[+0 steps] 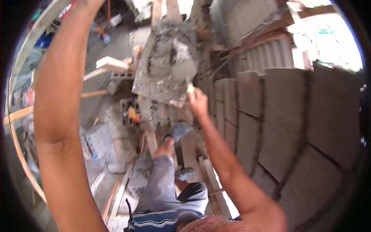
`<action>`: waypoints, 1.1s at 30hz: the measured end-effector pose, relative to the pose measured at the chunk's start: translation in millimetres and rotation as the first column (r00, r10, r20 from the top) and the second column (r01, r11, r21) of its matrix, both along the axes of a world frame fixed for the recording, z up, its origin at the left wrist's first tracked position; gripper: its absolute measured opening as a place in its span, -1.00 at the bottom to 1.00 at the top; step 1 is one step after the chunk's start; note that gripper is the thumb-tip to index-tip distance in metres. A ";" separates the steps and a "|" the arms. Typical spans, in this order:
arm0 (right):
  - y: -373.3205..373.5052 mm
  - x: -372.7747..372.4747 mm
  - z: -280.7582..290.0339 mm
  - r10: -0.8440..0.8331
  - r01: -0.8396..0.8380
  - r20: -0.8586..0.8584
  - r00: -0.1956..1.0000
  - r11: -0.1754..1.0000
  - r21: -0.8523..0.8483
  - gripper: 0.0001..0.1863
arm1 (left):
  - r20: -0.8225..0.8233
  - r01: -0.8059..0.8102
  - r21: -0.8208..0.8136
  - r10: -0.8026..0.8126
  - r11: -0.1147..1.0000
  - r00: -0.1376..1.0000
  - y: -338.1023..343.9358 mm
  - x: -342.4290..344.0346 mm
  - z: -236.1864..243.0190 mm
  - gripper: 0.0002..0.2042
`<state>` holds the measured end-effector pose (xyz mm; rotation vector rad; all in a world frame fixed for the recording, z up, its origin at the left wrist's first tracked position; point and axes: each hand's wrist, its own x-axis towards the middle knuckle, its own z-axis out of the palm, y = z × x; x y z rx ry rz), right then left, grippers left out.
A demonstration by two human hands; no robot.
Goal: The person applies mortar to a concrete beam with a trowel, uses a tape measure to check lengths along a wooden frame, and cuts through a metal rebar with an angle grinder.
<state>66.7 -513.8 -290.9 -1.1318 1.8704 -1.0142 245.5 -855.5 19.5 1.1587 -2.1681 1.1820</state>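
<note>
My right hand (199, 102) is closed round the handle of a trowel (184, 70). Its grey blade lies against a heap of wet mortar (164, 58). The mortar sits on a board (145, 83) whose near edge is crusted with cement. My left arm (58, 127) reaches up along the left side, and its hand is cut off by the top edge.
A wall of grey concrete blocks (284, 116) rises on the right. My shoes (178, 131) stand on narrow wooden planks (189, 154). Hollow blocks (125, 112), a yellow-orange object (134, 115) and loose timber lie lower left. Corrugated sheeting (268, 56) stands at the back right.
</note>
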 end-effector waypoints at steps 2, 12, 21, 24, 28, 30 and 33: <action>60.5 -14.0 28.6 -0.023 0.013 -0.103 0.994 0.995 -0.095 -0.71 | -0.129 -0.058 0.047 0.064 0.997 0.990 4.1 -26.4 -21.1 -0.55; 398.1 -15.6 280.5 0.078 -0.077 0.014 0.997 0.916 0.393 -0.51 | -0.213 0.167 0.964 0.221 0.208 0.952 240.9 1.0 -101.4 -0.05; 561.6 -32.5 495.9 -0.044 0.062 -0.049 0.998 0.865 0.498 -0.52 | -0.291 0.405 0.756 0.289 -0.515 0.912 480.6 -28.8 -4.7 -0.37; 607.8 -28.3 543.4 -0.043 0.083 -0.095 0.995 0.882 0.465 -0.55 | -0.516 0.501 0.624 0.165 -0.600 0.841 490.8 -68.3 54.5 -0.46; 676.0 -16.0 586.8 -0.122 0.179 -0.206 0.971 0.941 0.288 -0.59 | -0.755 0.509 0.578 -0.182 -0.638 0.630 528.5 -136.8 271.3 -0.44; 712.2 -0.8 617.2 -0.247 0.292 -0.184 0.951 0.912 0.287 -0.66 | -0.822 0.492 0.523 -0.259 -0.696 0.507 560.5 -163.9 341.8 -0.42; 759.4 29.0 674.3 -0.441 0.477 -0.198 0.876 0.855 0.206 -0.65 | -0.901 0.480 0.420 -0.418 -0.770 0.118 601.1 -194.9 394.9 -0.40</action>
